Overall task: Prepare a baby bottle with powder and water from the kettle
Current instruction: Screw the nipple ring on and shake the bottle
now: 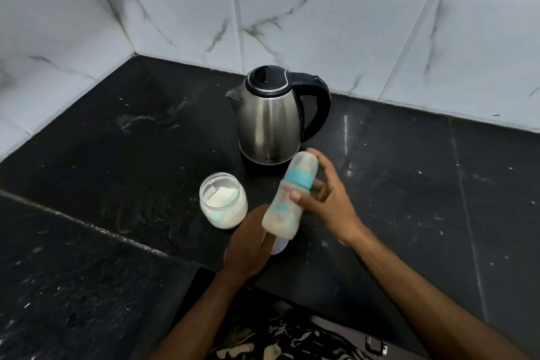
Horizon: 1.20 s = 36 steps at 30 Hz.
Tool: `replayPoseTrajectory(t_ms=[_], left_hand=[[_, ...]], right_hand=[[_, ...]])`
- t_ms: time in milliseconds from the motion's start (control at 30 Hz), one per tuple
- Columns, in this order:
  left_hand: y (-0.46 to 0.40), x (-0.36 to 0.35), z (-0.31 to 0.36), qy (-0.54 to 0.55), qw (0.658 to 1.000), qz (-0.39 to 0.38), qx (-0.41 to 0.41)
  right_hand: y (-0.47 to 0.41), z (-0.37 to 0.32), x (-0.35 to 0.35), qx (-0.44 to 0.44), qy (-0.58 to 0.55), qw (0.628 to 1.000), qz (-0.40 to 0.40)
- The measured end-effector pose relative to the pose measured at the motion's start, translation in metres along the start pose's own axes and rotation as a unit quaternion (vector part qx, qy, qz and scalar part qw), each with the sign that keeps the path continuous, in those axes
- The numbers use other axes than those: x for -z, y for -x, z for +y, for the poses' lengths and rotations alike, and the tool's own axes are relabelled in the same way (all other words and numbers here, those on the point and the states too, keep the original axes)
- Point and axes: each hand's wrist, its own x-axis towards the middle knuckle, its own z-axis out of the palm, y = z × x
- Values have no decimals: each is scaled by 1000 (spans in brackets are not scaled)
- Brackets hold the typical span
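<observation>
Above counter (409, 184), rt hand (327, 202) grip holds tilted bottle (287, 199); lt hand (251, 242) below.

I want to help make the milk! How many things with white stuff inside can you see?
2. The open jar of powder stands on the counter, in front of the kettle. The bottle is held tilted in the right hand. None seems hidden.

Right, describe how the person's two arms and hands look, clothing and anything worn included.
Both forearms are bare, with no sleeves in view. The left hand and the right hand wear no gloves, and no rings, watch or bracelets show. Below the arms a dark garment with a pale print shows at the bottom edge.
</observation>
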Motion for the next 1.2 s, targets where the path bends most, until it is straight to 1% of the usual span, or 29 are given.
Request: replayPoseTrajectory(t_ms=[67,100,133,167,200,267,300,333,367,433,467,500,533,567,633,667,700,733,800,833,867,900,967,1000,1033,1067,1133,1167,1200], left_hand=[[-1,-1,-2,-13,1000,-6,-8],[-1,-1,-1,-7,1000,-7,-9],[-1,-1,-3,-12,1000,-9,-8],[-1,-1,-5,-16,1000,-6,-10],[0,-2,-7,-18,1000,0,-11],[0,-2,-7,6,1000,-3,12],[0,-2,-6,8,1000,-18,22],[0,-2,-5,1,1000,-10,24],[1,-3,-5,-16,1000,-4,19],[0,-2,-5,-16,1000,-16,7],[0,-2,-4,-9,1000,-21,4],[-1,-1,-4,-12,1000,-24,3],[0,-3,-5,-16,1000,-12,0],[0,-3,-3,-16,1000,-5,-1],[0,1,1,14,1000,0,4],[0,1,3,22,1000,-13,3],[0,2,4,21,1000,-4,10],[1,-1,0,6,1000,9,10],[0,-4,-3,-15,1000,6,-14],[-1,-4,-4,-12,1000,0,-14],[0,-6,-8,-14,1000,2,-18],[0,-6,-9,-7,1000,8,-11],[0,-5,-9,2,1000,8,6],[0,-5,-9,4,1000,0,2],[0,-4,-7,0,1000,10,-5],[1,-5,-8,-23,999,21,-12],[0,-5,-7,-23,999,15,-22],[0,-3,-4,-14,1000,5,-21],[-1,-3,-5,-18,1000,0,-18]], right_hand=[[-7,-11,4,25,-98,990,99],[-11,-13,6,38,-140,981,127],[-12,-13,7,42,-158,977,135],[-9,-12,5,38,-149,981,121],[-5,-8,0,24,-117,989,89],[4,-1,-7,-7,-32,999,-8],[5,1,-6,-6,-10,999,-30],[3,-1,-5,3,-17,1000,-18],[0,-5,-3,12,-44,999,24],[-8,-12,3,35,-117,986,117],[-11,-12,6,44,-144,979,140],[-9,-10,5,43,-152,977,143],[-5,-5,1,31,-136,982,124],[0,-1,-4,13,-99,991,85],[9,8,-12,-20,-16,999,-24],[10,9,-11,-20,-4,999,-42],[8,6,-11,-10,-21,1000,-21],[3,3,-9,0,-62,998,29],[-7,-3,-2,21,-144,981,128],[-9,-3,-1,29,-165,974,150],[-7,-1,-3,31,-160,975,149],[-3,1,-6,22,-127,984,125],[6,7,-12,-8,-21,1000,10],[8,9,-11,-18,8,999,-33],[6,7,-8,-14,5,999,-32],[3,3,-6,-2,-25,1000,8],[-8,-6,3,25,-114,986,122],[-13,-6,7,36,-145,976,157],[-12,-6,7,41,-152,974,165]])
